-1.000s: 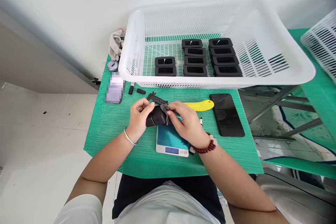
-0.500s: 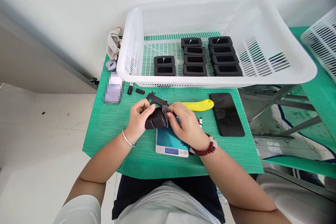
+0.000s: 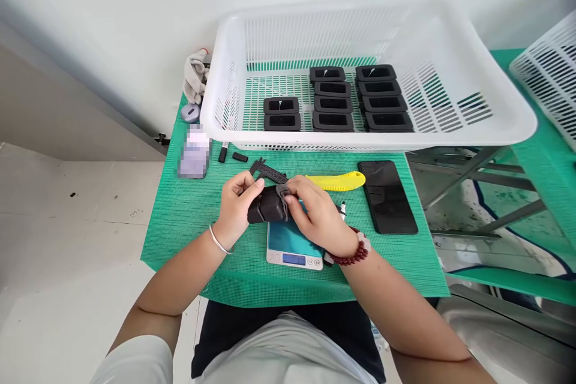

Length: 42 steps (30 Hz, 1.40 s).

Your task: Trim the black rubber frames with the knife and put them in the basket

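Note:
My left hand point(image 3: 234, 207) is closed round the left end of a black, rounded, box-shaped piece point(image 3: 271, 204), thumb on top. At the piece's right end, my right hand point(image 3: 317, 213) pinches a dark grey, soft-looking flap or cloth point(image 3: 283, 192); whether it belongs to the piece I cannot tell. The piece is held above the left part of a digital kitchen scale point(image 3: 294, 246) with a blue-green plate. Just behind the hands lies a black caliper point(image 3: 272, 173). A yellow-handled tool point(image 3: 337, 181) lies beyond my right fingers, its left end hidden.
A white plastic basket point(image 3: 369, 139) holds several black rectangular frames point(image 3: 333, 122) in rows. A black phone point(image 3: 389, 198) lies at the right on the green mesh cover point(image 3: 189, 228). Markers point(image 3: 224, 152), a white glove point(image 3: 195, 77) and a second basket point(image 3: 551, 72) are around.
The view has shifted slightly. Both hands keep their hold on the black piece and grey flap, which have barely moved.

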{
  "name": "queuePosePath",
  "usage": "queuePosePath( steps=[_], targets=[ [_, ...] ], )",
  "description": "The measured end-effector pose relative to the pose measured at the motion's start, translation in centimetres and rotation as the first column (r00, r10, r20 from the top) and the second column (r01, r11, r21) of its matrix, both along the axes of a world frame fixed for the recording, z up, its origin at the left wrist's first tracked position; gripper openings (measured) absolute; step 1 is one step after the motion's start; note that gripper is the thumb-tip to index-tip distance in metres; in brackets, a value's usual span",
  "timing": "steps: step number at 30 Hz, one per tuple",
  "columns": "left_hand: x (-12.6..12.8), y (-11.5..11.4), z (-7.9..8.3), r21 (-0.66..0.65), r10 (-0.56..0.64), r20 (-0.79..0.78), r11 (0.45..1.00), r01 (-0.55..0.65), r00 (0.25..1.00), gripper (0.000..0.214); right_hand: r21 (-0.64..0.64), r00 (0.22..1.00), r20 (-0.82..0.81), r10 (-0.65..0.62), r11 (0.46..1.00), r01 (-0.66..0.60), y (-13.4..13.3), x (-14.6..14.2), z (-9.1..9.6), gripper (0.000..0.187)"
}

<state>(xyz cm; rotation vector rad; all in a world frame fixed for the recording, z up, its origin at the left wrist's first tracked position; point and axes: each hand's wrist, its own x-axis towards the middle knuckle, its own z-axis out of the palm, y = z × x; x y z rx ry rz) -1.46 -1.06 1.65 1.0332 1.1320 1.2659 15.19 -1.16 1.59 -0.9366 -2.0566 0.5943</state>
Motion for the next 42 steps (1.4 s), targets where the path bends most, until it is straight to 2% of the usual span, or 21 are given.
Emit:
queuePosePath(
  steps=[2,3,7,10,13,17,19,21,23,27,30,32,36,39,42],
  targets=[
    [-0.1,0.2,0.1,-0.037,0.008,0.023,0.999,-0.007,1.0,0.045,-0.012,0.999,-0.005,0.054,0.998,-0.054,0.0,0.1,0.1,0.009],
    [-0.1,0.3,0.2,-0.049,0.008,0.023,0.999,-0.007,1.0,0.045,-0.014,0.999,0.005,0.038,0.999,-0.038,-0.1,0.0,0.1,0.009],
    [0.2,0.4,0.1,-0.059,-0.009,-0.002,0.998,0.009,1.0,0.048,-0.028,0.976,0.083,-0.203,0.978,0.206,-0.3,-0.5,0.1,0.019],
    [0.4,0.4,0.0,-0.09,-0.005,0.054,0.996,0.01,0.999,0.048,-0.042,0.916,0.051,-0.398,0.916,0.4,0.5,0.2,-0.2,0.028],
    [0.3,0.6,-0.2,-0.163,0.054,0.176,0.986,-0.025,0.983,0.044,0.016,0.824,0.048,-0.565,0.825,0.565,2.1,2.4,-0.8,0.029],
    [-0.3,1.1,-0.5,-0.266,0.114,0.317,0.964,-0.028,0.942,0.034,0.13,0.774,0.154,-0.614,0.789,0.6,3.1,5.2,-1.3,0.025],
    [-0.7,1.3,-0.8,-0.304,0.102,0.378,0.952,0.02,0.92,0.031,0.158,0.737,0.182,-0.651,0.759,0.631,2.4,5.8,-1.0,0.027],
    [-1.2,1.5,-1.0,-0.333,0.081,0.441,0.939,0.079,0.894,0.036,0.157,0.721,0.216,-0.658,0.752,0.64,0.7,6.0,-0.7,0.025],
    [-1.6,1.4,-1.1,-0.328,0.067,0.492,0.938,0.114,0.868,0.037,0.132,0.73,0.285,-0.621,0.78,0.611,-1.6,5.9,-0.7,0.024],
    [-2.0,1.3,-0.8,-0.237,0.019,0.561,0.962,0.138,0.827,0.031,0.096,0.778,0.46,-0.428,0.895,0.435,-6.3,5.9,-2.0,0.021],
    [-1.8,1.3,-0.6,-0.191,-0.009,0.579,0.971,0.146,0.816,0.029,0.063,0.761,0.544,-0.353,0.922,0.382,-8.5,6.4,-3.1,0.019],
    [-1.6,1.2,-0.4,-0.206,0.015,0.569,0.971,0.124,0.822,0.023,0.029,0.721,0.584,-0.372,0.898,0.44,-9.1,6.9,-3.6,0.021],
    [-1.3,1.0,-0.3,-0.248,0.051,0.583,0.962,0.118,0.811,0.021,0.026,0.64,0.599,-0.481,0.811,0.585,-9.9,7.6,-3.8,0.021],
    [-1.2,0.8,-0.1,-0.255,0.052,0.579,0.959,0.121,0.814,0.027,0.046,0.652,0.497,-0.572,0.768,0.639,-10.6,7.8,-3.2,0.016],
    [-1.3,0.9,-0.1,-0.234,0.06,0.545,0.969,0.083,0.836,0.028,0.082,0.707,0.284,-0.647,0.752,0.654,-10.9,8.0,-2.3,0.023]
  ],
)
